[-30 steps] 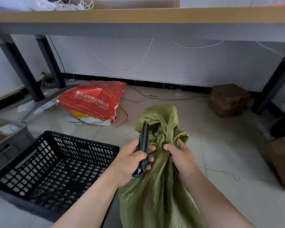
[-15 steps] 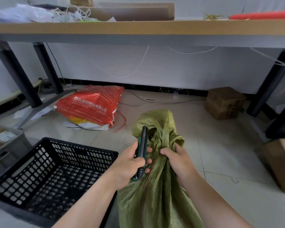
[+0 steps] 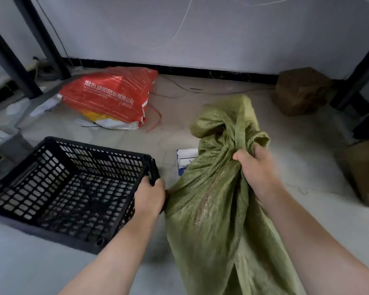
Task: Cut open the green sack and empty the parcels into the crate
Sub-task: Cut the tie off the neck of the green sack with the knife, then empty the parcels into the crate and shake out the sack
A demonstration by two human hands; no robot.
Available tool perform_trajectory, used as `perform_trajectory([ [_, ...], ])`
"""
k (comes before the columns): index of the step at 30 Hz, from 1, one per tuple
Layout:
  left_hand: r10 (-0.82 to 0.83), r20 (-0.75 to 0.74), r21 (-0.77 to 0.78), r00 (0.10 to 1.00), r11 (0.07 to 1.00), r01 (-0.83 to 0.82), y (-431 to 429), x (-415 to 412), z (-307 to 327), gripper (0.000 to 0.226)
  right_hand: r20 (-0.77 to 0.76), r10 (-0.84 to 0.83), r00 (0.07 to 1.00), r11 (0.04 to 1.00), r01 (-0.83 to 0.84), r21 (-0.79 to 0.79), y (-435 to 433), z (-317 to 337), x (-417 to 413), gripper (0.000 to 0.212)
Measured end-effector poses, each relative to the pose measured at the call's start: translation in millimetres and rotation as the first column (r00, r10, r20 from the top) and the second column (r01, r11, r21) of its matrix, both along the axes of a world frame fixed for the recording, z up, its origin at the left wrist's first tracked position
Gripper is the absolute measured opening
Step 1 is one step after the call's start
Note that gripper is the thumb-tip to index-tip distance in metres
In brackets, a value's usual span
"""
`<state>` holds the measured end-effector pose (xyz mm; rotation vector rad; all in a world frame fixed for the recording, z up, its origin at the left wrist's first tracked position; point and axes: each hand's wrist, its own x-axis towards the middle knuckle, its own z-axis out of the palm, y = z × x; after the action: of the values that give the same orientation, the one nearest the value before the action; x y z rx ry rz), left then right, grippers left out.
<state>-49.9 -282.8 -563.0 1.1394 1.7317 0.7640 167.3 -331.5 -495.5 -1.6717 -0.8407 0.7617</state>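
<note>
Two hands are at work. The right hand (image 3: 258, 167) is closed tight around the gathered neck of the sack (image 3: 217, 209), which hangs upright between the arms with its knotted top flopping away from the person. The left hand (image 3: 149, 195) is curled around a dark knife (image 3: 153, 172), holding it at the near right corner of the crate (image 3: 51, 218), just beside the sack's left side.

One crate, black and slotted, sits on the floor (image 3: 254, 116) to the left, and nothing can be seen inside it. One white and blue parcel (image 3: 186, 159) lies on the floor behind the sack, partly hidden by it, in the gap between sack and crate.

Farther back, one red bag (image 3: 109, 96) with white lettering lies on its side near the wall (image 3: 200, 28), with a red string trailing from it. Two brown boxes are in view: one box (image 3: 300, 90) by the wall at the right, another carton (image 3: 364, 171) at the right edge, cut off by the frame. Black table legs (image 3: 11, 62) stand at both sides, two at the left. One grey bin (image 3: 0, 141) peeks in at the far left edge, behind the crate. Thin white cords hang against the wall.
</note>
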Motion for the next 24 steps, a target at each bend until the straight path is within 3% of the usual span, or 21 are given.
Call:
perform_trajectory([
  [2,-0.065,-0.186,-0.067,0.98,0.996,0.053,-1,-2,-19,0.04,0.033,-0.011,0.999,1.0,0.01,0.008,-1,-4,1,0.012],
  [4,-0.24,-0.296,-0.218,0.925,0.959,0.179,-5,-6,-46,0.041,0.018,-0.066,0.998,0.998,0.066,0.019,0,-7,8,0.017],
  [7,-0.484,-0.35,-0.416,0.802,0.847,0.33,-21,-19,-104,0.036,-0.052,-0.056,0.997,0.998,0.056,0.006,1,-12,18,0.026],
  [9,-0.538,-0.39,-0.486,0.747,0.81,0.329,-36,-30,-137,0.031,-0.078,0.011,0.997,1.0,-0.012,-0.002,-1,-15,18,0.035],
  [14,-0.655,-0.447,-0.563,0.609,0.736,0.377,-58,-42,-221,0.035,-0.179,0.07,0.981,0.997,-0.065,0.035,-1,-25,19,0.023],
  [16,-0.599,-0.455,-0.506,0.659,0.783,0.363,-65,-38,-225,0.026,-0.187,0.066,0.98,0.997,-0.058,0.046,-1,-28,20,0.022],
  [20,-0.353,-0.364,-0.407,0.862,0.893,0.194,-69,-35,-215,0.02,-0.217,0.038,0.975,0.997,-0.024,0.068,0,-28,20,0.026],
  [24,-0.339,-0.351,-0.41,0.872,0.894,0.182,-68,-38,-216,0.027,-0.216,0.039,0.976,0.998,-0.029,0.049,2,-24,16,0.026],
])
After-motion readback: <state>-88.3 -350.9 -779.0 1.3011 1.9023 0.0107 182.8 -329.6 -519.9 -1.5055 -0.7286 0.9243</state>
